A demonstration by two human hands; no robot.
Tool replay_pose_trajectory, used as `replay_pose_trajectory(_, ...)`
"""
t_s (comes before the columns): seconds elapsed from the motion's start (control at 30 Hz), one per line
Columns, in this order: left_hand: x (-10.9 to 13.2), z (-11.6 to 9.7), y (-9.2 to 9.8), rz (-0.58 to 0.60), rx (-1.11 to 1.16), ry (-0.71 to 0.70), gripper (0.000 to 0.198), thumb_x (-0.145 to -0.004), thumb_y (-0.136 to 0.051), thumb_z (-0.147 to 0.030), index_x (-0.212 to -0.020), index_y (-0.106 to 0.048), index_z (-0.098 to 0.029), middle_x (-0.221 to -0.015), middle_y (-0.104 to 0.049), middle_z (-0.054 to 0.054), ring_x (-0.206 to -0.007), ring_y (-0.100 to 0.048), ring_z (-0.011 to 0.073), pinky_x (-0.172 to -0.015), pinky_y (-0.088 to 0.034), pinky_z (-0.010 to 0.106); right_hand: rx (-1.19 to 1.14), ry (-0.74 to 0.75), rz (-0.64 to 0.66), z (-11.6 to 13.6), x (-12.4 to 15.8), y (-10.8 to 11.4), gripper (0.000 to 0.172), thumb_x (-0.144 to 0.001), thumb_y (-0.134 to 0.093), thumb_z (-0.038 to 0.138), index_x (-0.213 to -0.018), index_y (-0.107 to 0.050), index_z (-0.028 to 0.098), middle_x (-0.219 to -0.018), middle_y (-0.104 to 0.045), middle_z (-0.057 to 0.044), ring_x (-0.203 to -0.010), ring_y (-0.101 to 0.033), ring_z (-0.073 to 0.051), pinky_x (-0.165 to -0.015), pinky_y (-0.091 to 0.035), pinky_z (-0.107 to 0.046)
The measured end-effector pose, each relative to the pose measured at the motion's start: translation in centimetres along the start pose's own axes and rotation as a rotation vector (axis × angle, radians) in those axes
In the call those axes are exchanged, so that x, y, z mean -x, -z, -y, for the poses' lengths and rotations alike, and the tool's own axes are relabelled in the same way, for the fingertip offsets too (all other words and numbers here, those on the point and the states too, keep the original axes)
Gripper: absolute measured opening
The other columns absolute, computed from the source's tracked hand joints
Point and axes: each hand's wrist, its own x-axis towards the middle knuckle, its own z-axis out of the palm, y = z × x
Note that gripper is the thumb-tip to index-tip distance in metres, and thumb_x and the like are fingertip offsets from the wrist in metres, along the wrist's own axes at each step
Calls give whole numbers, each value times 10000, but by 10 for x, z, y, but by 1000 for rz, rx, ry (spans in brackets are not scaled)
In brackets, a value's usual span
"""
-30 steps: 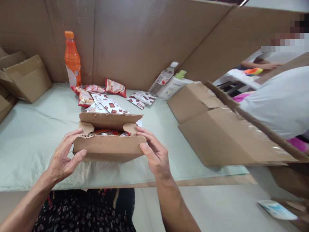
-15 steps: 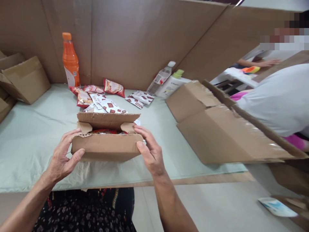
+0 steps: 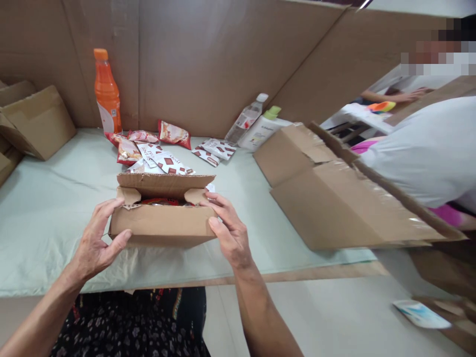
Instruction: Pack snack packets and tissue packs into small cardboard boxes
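Note:
Between my two hands is a small cardboard box [image 3: 163, 220], its long back flap raised and its two short side flaps folded inward. Through the gap a red and clear package [image 3: 159, 202] shows; most of it is hidden. My left hand [image 3: 98, 238] grips the box's left end, thumb on the front face and fingers at the top corner. At the right end, my right hand [image 3: 230, 228] holds on with the thumb on the front and fingers over the side. White snack packets [image 3: 167, 163] with brown squares lie just behind the box, beside red-and-cream packets [image 3: 128, 150].
An orange drink bottle [image 3: 107, 96] stands at the back left. A clear bottle [image 3: 245, 121] and a white lotion bottle [image 3: 262, 131] lean at the back. Larger cardboard boxes stand left [image 3: 44, 119] and right [image 3: 334, 203]. A person [image 3: 431, 148] is beyond the right box.
My right fingers have shifted slightly inward over the box's right side flap. The box and my left hand stay nearly the same; the whole view has moved a little.

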Motion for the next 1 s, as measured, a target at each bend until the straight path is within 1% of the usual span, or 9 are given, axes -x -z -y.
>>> replay_pose_trajectory(0.13,1,1,-1,-1,6,24,536,-1041,-607,-412,-1547,-460,-309,-1433,-626,115,-1331,-617,296,-1117,-547,478,-25,26,-27,-3,2,-3,301,-1005,-632,401,-1247,-798,337,-1465,-655,-54,-1450,-551,-320,-1266,-404,-563)
replay_pose_trajectory(0.33,-1,1,-2,-15,21,21,527,-1038,-602,-415,-1535,-469,-298,-1407,-631,126,-1309,-627,302,-1101,-554,490,-51,17,-74,-11,3,-9,316,-996,-601,430,-1200,-810,310,-1467,-662,-62,-1453,-548,-335,-1261,-402,-591)
replay_pose_trajectory(0.47,-2,0,-4,-28,31,7,521,-1032,-593,-397,-1528,-472,-297,-1402,-624,126,-1313,-617,303,-1107,-551,499,-97,32,-85,-15,5,-11,309,-1004,-585,399,-1210,-804,330,-1475,-660,-45,-1465,-538,-320,-1265,-393,-585)
replay_pose_trajectory(0.67,-2,-10,-11,-55,32,26,507,-1019,-545,-350,-1515,-465,-284,-1408,-611,121,-1345,-585,329,-1151,-512,557,-63,-4,-109,-13,6,-11,327,-993,-576,445,-1202,-785,306,-1469,-662,-65,-1461,-536,-334,-1249,-408,-585)
replay_pose_trajectory(0.77,-5,-14,-13,-89,36,26,462,-1002,-541,-311,-1461,-501,-297,-1501,-559,115,-1407,-548,337,-1178,-485,579,-73,-21,-109,-12,8,-12,334,-994,-575,448,-1224,-773,309,-1497,-645,-62,-1478,-519,-329,-1255,-399,-576)
replay_pose_trajectory(0.83,-7,-14,-13,-74,67,29,428,-995,-548,-297,-1422,-525,-304,-1597,-496,110,-1464,-510,342,-1197,-465,594,-94,-25,-109,-13,9,-12,327,-996,-580,439,-1233,-770,319,-1510,-637,-53,-1488,-510,-320,-1267,-381,-574)
replay_pose_trajectory(0.87,-7,-13,-12,-53,93,28,418,-997,-551,-301,-1415,-528,-304,-1609,-498,109,-1488,-492,346,-1210,-448,608,-102,-26,-109,-13,9,-13,323,-995,-584,436,-1232,-770,321,-1510,-638,-51,-1486,-512,-316,-1270,-376,-576)
replay_pose_trajectory(0.93,-7,-10,-10,-12,131,32,412,-1004,-558,-329,-1414,-537,-295,-1568,-555,117,-1509,-475,355,-1218,-437,621,-109,-29,-113,-13,9,-13,320,-990,-591,440,-1225,-772,320,-1503,-645,-53,-1477,-521,-317,-1270,-376,-582)
replay_pose_trajectory(1.0,-6,-6,-8,-5,134,48,410,-1007,-567,-368,-1408,-553,-283,-1525,-592,126,-1498,-489,362,-1205,-455,610,-109,-34,-119,-13,9,-13,322,-988,-592,446,-1218,-774,313,-1496,-650,-58,-1472,-526,-320,-1268,-377,-586)
